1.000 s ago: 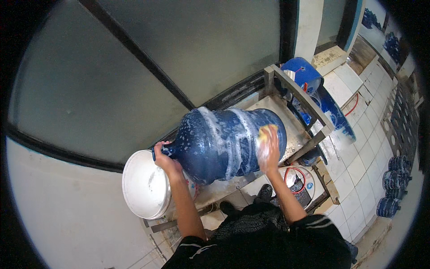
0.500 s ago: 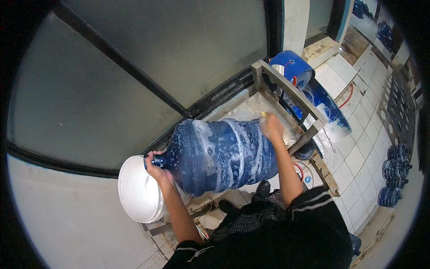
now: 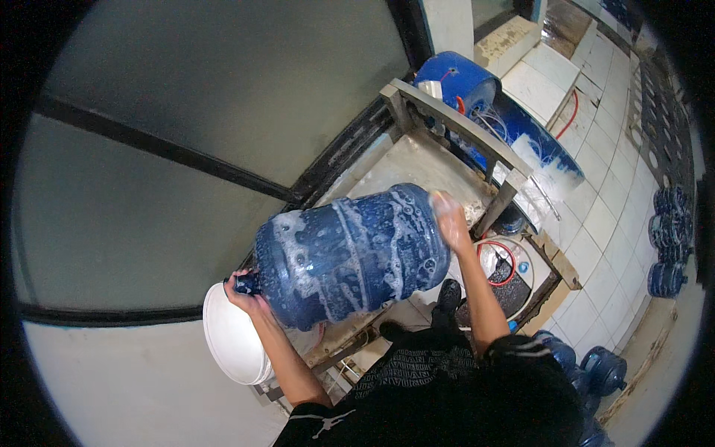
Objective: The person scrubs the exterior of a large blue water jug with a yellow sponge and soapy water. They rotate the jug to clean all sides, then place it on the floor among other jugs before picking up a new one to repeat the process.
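Note:
A large blue water jug [image 3: 350,253], streaked with white suds, lies on its side over a metal stand. Its neck points left, and my left hand [image 3: 244,296] is closed round the neck. At the jug's flat base on the right is my right hand [image 3: 450,223], wet with foam and a little blurred. A small bit of a yellowish sponge [image 3: 439,198] shows at its fingers, pressed near the base's upper edge; most of it is hidden.
A white bucket [image 3: 229,335] stands below the neck. The stand's metal rail [image 3: 454,119] rises at the right, beside a cut blue drum [image 3: 547,145] with tubing. Several blue jugs [image 3: 602,370] stand on the tiled floor. A dark-framed glass panel [image 3: 216,89] borders the far side.
The jug has turned about its length, and its foam streaks have shifted. My right hand has moved slightly down along the base. The whole view has tilted.

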Action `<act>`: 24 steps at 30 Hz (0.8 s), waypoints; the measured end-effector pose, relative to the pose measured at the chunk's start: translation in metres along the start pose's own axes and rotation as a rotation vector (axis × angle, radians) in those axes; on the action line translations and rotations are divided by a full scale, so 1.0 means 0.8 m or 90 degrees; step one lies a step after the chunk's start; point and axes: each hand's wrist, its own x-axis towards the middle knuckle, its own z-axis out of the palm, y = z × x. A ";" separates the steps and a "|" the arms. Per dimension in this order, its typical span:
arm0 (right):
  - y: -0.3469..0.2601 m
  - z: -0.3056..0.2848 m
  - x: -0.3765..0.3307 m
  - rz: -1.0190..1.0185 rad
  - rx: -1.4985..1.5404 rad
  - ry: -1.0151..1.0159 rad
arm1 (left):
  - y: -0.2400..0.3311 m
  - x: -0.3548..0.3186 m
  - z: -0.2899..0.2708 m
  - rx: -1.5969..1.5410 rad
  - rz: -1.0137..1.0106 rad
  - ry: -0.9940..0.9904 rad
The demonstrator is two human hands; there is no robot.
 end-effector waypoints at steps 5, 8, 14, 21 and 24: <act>0.109 0.053 0.073 0.538 0.765 -0.229 | -0.017 0.011 0.019 -0.067 -0.054 -0.063; 0.113 0.080 -0.015 0.636 0.744 -0.201 | -0.011 0.025 -0.001 -0.040 -0.059 -0.026; 0.041 0.016 -0.138 0.418 0.808 -0.033 | -0.008 0.037 -0.009 0.011 -0.094 -0.001; 0.058 0.007 0.018 -0.011 0.340 -0.080 | -0.020 0.027 0.005 -0.032 -0.197 -0.035; 0.152 0.097 0.029 0.225 1.243 -0.268 | -0.033 0.035 0.020 -0.005 -0.223 -0.074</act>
